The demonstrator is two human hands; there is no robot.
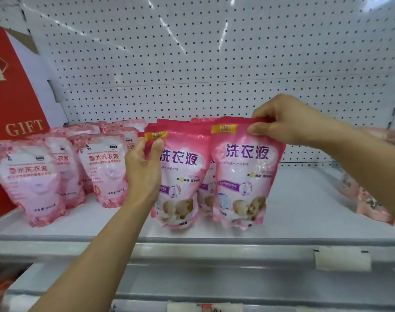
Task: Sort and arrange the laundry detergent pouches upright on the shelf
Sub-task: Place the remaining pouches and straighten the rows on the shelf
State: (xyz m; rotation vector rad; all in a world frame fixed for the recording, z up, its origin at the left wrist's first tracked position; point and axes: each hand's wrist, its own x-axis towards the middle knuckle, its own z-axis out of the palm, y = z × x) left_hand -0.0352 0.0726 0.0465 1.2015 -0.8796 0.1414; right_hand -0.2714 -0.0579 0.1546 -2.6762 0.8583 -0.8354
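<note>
Two bright pink detergent pouches with purple lettering stand upright at the front of the white shelf (304, 221). My left hand (144, 174) grips the top left corner of the left pouch (183, 176). My right hand (282, 122) pinches the top edge of the right pouch (243, 174). More pouches of the same kind (203, 188) stand behind these two, mostly hidden. Left of them, several paler pink pouches (104, 170) stand upright in rows.
A red gift box (9, 109) stands at the shelf's far left. A few pale pink pouches (367, 199) lie slumped at the far right, partly behind my right forearm. A white pegboard (214, 52) backs the shelf. Price-tag holders (342, 258) sit on the front rail.
</note>
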